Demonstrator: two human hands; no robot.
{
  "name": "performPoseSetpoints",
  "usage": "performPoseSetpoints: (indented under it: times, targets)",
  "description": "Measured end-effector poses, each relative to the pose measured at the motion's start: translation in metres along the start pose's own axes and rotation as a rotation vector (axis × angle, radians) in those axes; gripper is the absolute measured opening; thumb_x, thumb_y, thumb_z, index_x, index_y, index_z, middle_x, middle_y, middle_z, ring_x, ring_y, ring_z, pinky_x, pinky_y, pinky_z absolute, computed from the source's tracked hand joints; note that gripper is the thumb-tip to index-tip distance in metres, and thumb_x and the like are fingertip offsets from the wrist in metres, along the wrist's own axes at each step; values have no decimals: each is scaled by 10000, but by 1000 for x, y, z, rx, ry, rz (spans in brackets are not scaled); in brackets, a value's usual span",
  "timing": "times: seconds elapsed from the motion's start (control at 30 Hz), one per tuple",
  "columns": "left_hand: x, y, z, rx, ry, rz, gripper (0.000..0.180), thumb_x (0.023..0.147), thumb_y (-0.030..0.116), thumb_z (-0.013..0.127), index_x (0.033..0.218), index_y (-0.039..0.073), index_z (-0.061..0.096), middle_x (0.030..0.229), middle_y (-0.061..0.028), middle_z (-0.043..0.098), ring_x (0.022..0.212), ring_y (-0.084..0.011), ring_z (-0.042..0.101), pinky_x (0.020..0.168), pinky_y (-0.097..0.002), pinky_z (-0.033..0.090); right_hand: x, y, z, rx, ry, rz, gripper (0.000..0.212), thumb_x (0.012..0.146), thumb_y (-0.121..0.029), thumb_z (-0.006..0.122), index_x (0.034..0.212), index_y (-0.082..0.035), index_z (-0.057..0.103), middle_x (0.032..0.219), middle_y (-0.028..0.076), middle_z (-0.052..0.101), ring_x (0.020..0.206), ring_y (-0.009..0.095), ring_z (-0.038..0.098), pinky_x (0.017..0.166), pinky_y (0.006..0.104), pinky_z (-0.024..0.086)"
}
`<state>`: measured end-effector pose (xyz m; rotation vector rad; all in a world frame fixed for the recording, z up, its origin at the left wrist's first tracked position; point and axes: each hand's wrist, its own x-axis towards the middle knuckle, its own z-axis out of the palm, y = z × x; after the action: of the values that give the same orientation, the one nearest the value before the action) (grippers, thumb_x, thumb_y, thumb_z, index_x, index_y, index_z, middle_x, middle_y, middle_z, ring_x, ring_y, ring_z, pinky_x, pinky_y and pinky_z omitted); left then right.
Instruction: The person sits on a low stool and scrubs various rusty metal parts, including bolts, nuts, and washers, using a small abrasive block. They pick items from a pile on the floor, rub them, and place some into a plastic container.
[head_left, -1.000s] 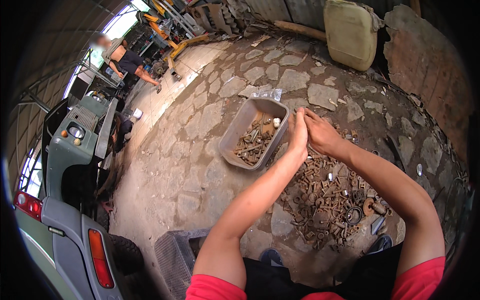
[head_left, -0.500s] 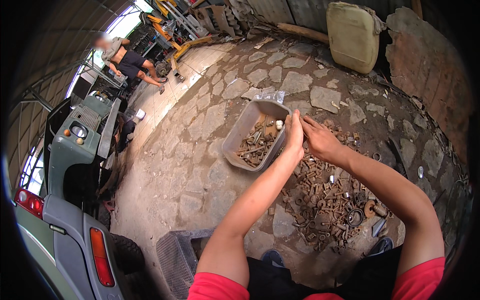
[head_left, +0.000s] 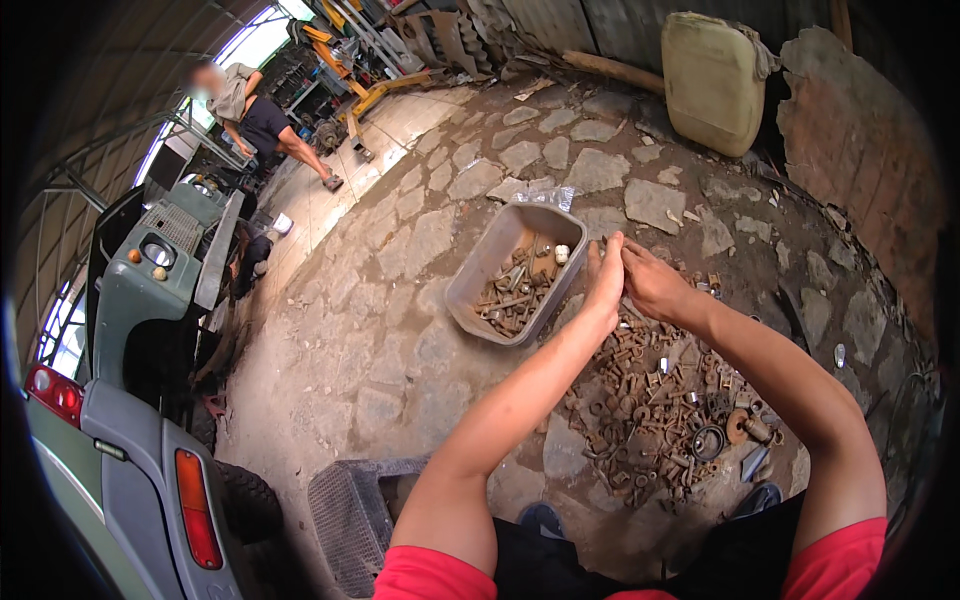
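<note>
My left hand [head_left: 604, 286] is raised with its fingers stretched out and its thumb side towards the grey plastic tub [head_left: 459, 297]. My right hand [head_left: 657, 286] meets it palm to palm, fingers extended and pointing away from me. Nothing can be seen held between them, though the palms are hidden. The tub stands on the ground just left of my hands, with rusty bolts [head_left: 512, 296] and a white fitting [head_left: 562, 254] inside. Below my hands spreads a pile of rusty bolts, nuts and rings [head_left: 650, 420], including a round metal ring [head_left: 708, 442].
Stone paving [head_left: 430, 235] surrounds the tub. A grey mesh-patterned plastic piece [head_left: 350, 515] lies near my left foot. A green vehicle [head_left: 150, 480] stands at left, a yellowish jerrycan [head_left: 712, 85] at the back right. A person [head_left: 250, 115] is at the far left, near a yellow hoist [head_left: 390, 95].
My joined hands have shifted slightly right, away from the tub, and closer together. The person in the background has changed leg position. The view has tilted a little.
</note>
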<state>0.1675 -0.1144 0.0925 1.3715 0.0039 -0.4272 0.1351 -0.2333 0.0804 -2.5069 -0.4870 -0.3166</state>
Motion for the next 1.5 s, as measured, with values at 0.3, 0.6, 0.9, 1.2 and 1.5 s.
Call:
performPoseSetpoints:
  times: [0.3,0.6,0.9,1.2,1.5]
  targets:
    - [-6,4,4,-57,-43,-54,726,943,532,456,1448,27,326,1450,-156,399,1313,-278,417,1070,-411,342,-11,-10,-4,-90,-74,95,594,870,-114,551,1404,27,334,1484,230,354,1425,369,269,1078,551,348]
    - [-7,-2,-9,106,-195,-200,680,936,631,386,1410,144,408,1271,-84,531,1071,-195,540,929,-399,408,-16,-12,-3,-302,-91,150,531,897,-170,558,1380,-8,408,1472,162,405,1417,316,305,1080,549,355]
    - [13,-10,-18,-19,-136,-97,659,980,561,369,1442,92,357,1353,-114,475,1216,-234,486,1027,-416,374,-13,-23,-5,-299,-9,124,530,919,-162,506,1422,-37,394,1466,152,420,1417,313,303,1108,529,313]
    - [7,0,-2,-176,-46,-90,727,974,555,357,1500,63,255,1541,-154,280,1438,-269,244,1168,-404,195,-13,-33,-6,-112,47,116,621,881,-76,501,1465,-13,300,1476,196,392,1416,321,305,1121,548,278]
    - [10,-5,-20,-182,-50,-3,667,994,509,388,1476,58,297,1509,-140,326,1396,-258,316,1134,-391,269,-5,-41,-13,-99,14,38,627,853,-50,511,1445,0,313,1432,216,442,1390,350,342,1081,567,323]
